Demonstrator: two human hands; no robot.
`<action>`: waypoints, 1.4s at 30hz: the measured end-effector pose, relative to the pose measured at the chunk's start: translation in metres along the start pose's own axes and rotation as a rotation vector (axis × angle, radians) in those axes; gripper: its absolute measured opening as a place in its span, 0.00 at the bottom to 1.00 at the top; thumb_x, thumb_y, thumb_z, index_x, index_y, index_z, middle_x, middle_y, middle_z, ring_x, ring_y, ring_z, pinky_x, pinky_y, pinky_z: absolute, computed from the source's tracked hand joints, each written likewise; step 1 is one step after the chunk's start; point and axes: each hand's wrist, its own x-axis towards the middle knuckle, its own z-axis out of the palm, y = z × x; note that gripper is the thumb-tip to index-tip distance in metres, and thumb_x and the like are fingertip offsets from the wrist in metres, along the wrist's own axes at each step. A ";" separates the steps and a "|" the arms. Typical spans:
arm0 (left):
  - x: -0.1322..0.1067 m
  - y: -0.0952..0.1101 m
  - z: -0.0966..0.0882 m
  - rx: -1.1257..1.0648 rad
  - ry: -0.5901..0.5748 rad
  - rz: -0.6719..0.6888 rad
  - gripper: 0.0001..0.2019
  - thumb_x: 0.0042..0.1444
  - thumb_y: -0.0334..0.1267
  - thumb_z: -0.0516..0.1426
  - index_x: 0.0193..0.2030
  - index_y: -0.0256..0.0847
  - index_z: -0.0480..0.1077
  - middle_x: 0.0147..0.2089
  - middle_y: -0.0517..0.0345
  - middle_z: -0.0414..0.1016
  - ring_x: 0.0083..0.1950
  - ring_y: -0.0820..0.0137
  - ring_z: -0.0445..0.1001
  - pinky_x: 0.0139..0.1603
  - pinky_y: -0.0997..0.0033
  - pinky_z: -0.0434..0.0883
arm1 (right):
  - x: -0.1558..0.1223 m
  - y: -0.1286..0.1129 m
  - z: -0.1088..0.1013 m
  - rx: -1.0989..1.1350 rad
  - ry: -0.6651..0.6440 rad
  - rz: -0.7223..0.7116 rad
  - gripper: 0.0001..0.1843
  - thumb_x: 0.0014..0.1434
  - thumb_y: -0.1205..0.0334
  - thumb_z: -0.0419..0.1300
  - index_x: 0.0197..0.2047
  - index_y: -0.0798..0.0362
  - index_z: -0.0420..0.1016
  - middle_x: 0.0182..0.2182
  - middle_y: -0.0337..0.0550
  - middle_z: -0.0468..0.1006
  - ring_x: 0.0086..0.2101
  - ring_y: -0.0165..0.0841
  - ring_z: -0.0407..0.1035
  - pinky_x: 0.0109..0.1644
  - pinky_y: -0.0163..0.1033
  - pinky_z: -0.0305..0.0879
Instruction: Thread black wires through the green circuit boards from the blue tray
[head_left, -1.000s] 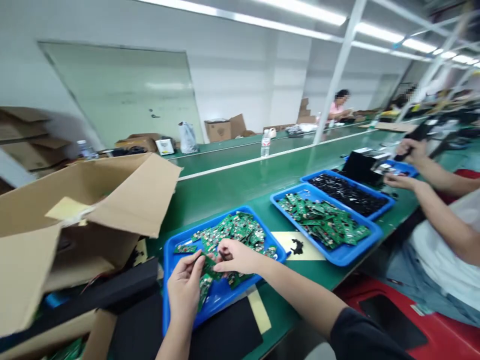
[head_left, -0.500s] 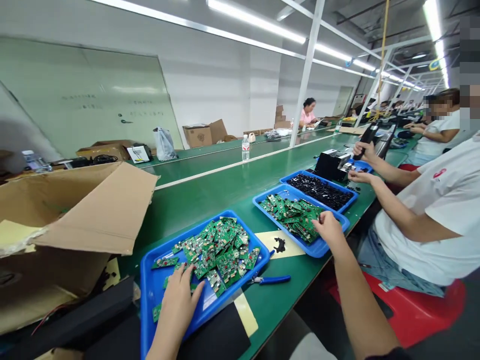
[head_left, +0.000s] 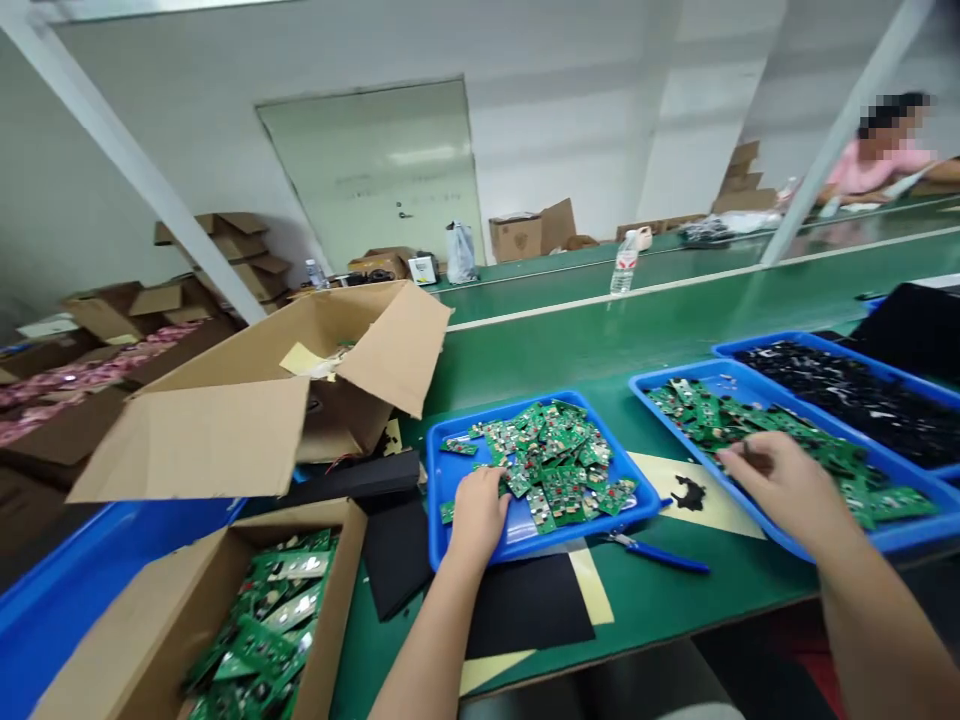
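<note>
The head has swung left since the last view, and the right hand (head_left: 787, 483) has moved further over the second blue tray (head_left: 885, 541). Its grip is curled above the green circuit boards (head_left: 757, 425) heaped there; whether it has hold of one, I cannot tell. The left hand (head_left: 480, 517) lies at the near edge of the first blue tray (head_left: 433, 500), its grip loose and holding nothing that shows, touching the loose boards (head_left: 555, 470) piled just ahead of it. Beyond the right grip sits a third tray (head_left: 780, 340) of small black parts (head_left: 847, 395). Left of the left grip, a cardboard box (head_left: 337, 600) packed with more boards (head_left: 262, 640) has come into view, just below an open carton (head_left: 217, 440). Blue-handled pliers (head_left: 660, 553) lie on the green table (head_left: 375, 660) between the hands.
</note>
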 end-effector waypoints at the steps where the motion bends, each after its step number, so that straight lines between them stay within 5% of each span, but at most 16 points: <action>1: -0.001 0.000 0.000 -0.022 0.003 -0.013 0.16 0.48 0.24 0.58 0.45 0.38 0.71 0.47 0.47 0.76 0.52 0.57 0.73 0.55 0.54 0.66 | -0.002 -0.023 0.010 0.063 -0.092 -0.091 0.08 0.56 0.56 0.55 0.29 0.48 0.60 0.26 0.45 0.75 0.26 0.36 0.71 0.30 0.37 0.64; 5: -0.004 -0.002 0.000 -0.137 0.030 -0.069 0.21 0.47 0.24 0.57 0.50 0.39 0.68 0.47 0.48 0.75 0.53 0.58 0.72 0.56 0.53 0.66 | -0.016 -0.118 0.057 0.204 -0.461 -0.459 0.06 0.58 0.59 0.53 0.32 0.49 0.59 0.29 0.41 0.75 0.28 0.34 0.70 0.32 0.36 0.64; 8: -0.004 -0.004 -0.001 -0.227 0.057 -0.123 0.26 0.48 0.25 0.56 0.56 0.39 0.64 0.46 0.49 0.76 0.51 0.60 0.74 0.55 0.55 0.67 | -0.030 -0.170 0.089 0.215 -0.503 -0.552 0.12 0.49 0.66 0.62 0.32 0.50 0.60 0.30 0.44 0.75 0.33 0.39 0.71 0.35 0.39 0.64; 11: -0.004 -0.006 -0.001 -0.304 0.076 -0.173 0.27 0.50 0.26 0.55 0.59 0.38 0.61 0.46 0.48 0.76 0.50 0.60 0.74 0.54 0.57 0.68 | -0.041 -0.192 0.110 0.244 -0.511 -0.565 0.17 0.44 0.73 0.63 0.33 0.50 0.60 0.36 0.51 0.75 0.42 0.45 0.69 0.40 0.42 0.64; 16: -0.003 -0.007 -0.001 -0.439 0.104 -0.240 0.26 0.50 0.29 0.56 0.58 0.37 0.62 0.49 0.44 0.73 0.54 0.58 0.71 0.57 0.57 0.65 | -0.034 -0.186 0.121 0.377 -0.591 -0.433 0.17 0.43 0.75 0.60 0.30 0.50 0.56 0.29 0.46 0.72 0.38 0.44 0.69 0.38 0.43 0.63; 23: -0.002 -0.006 -0.001 -0.728 0.173 -0.303 0.31 0.51 0.39 0.59 0.61 0.37 0.57 0.63 0.38 0.57 0.60 0.55 0.64 0.58 0.56 0.64 | -0.011 -0.170 0.106 0.805 -0.848 -0.223 0.14 0.50 0.53 0.57 0.30 0.50 0.54 0.32 0.40 0.69 0.35 0.34 0.68 0.40 0.42 0.67; 30: 0.000 0.003 -0.005 -1.027 0.132 -0.305 0.20 0.45 0.45 0.63 0.43 0.37 0.68 0.38 0.51 0.73 0.37 0.65 0.74 0.35 0.69 0.72 | -0.026 -0.175 0.098 1.098 -1.104 -0.097 0.23 0.38 0.48 0.66 0.29 0.51 0.60 0.28 0.35 0.65 0.28 0.29 0.65 0.36 0.41 0.70; 35: 0.000 0.004 -0.008 -1.075 0.221 -0.333 0.18 0.42 0.44 0.65 0.33 0.39 0.63 0.27 0.64 0.65 0.29 0.74 0.69 0.32 0.75 0.68 | -0.025 -0.171 0.104 1.151 -1.058 -0.004 0.24 0.39 0.48 0.68 0.31 0.51 0.61 0.29 0.36 0.68 0.29 0.30 0.69 0.38 0.41 0.70; 42: 0.000 0.000 -0.011 -0.999 0.158 -0.338 0.20 0.41 0.38 0.65 0.40 0.40 0.64 0.27 0.65 0.65 0.28 0.75 0.66 0.32 0.75 0.64 | -0.016 -0.163 0.110 1.101 -0.904 -0.038 0.22 0.42 0.53 0.68 0.31 0.50 0.59 0.28 0.36 0.72 0.31 0.32 0.69 0.42 0.42 0.67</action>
